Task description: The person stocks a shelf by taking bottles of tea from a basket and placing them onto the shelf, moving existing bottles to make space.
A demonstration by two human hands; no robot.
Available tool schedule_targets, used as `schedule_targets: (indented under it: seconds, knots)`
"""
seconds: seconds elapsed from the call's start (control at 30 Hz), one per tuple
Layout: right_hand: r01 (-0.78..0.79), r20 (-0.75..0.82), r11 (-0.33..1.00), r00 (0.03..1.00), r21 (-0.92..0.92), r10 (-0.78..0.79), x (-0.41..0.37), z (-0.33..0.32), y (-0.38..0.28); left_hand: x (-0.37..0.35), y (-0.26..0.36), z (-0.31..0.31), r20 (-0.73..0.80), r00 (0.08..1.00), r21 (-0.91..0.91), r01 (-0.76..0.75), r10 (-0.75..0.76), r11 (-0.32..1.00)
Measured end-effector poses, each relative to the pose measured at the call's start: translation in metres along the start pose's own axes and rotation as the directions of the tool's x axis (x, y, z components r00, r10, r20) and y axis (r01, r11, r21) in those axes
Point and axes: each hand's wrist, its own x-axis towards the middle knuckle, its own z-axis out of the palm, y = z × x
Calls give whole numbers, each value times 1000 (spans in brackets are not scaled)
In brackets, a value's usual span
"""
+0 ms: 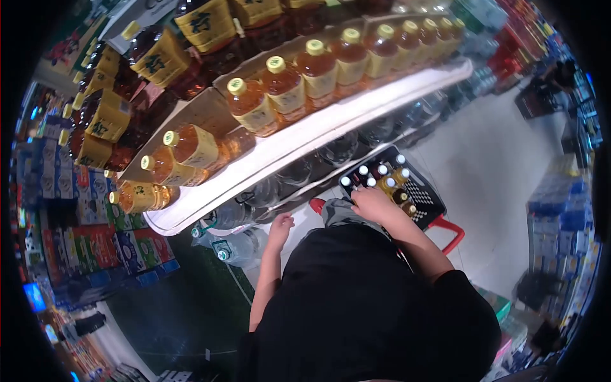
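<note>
My right hand point(372, 204) reaches down over the near left part of a dark shopping basket point(434, 202) with a red handle point(455, 237). Its fingers are bent among bottles with white caps point(382, 170); what they close on is hidden. Several bottles stand upright in the basket, some dark, some with yellowish contents. My left hand point(280, 229) hangs below the shelf edge, fingers loosely curled and apart, holding nothing. Above it, a white shelf point(305, 137) carries a row of amber drink bottles point(285, 86) with yellow caps and labels, several at its left end tilted over.
Larger dark bottles with yellow labels point(159, 57) stand behind the row. Big clear water bottles point(242, 248) sit under the shelf. Stacked boxes point(95, 248) are at left, blue-white packs point(560, 223) at right. Pale tiled floor point(490, 153) lies beyond the basket.
</note>
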Motion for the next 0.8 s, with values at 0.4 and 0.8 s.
schedule_targets:
  seconds: [0.4,0.8]
  knots:
    - [-351,206,925,925,144,319,-192,153,6,-124,-369,-112,325,823,938,-217,-466,271]
    - [-445,114,506,823,739,556,-194,210,120,-60,-227,9,123,956,450,185,-266,873]
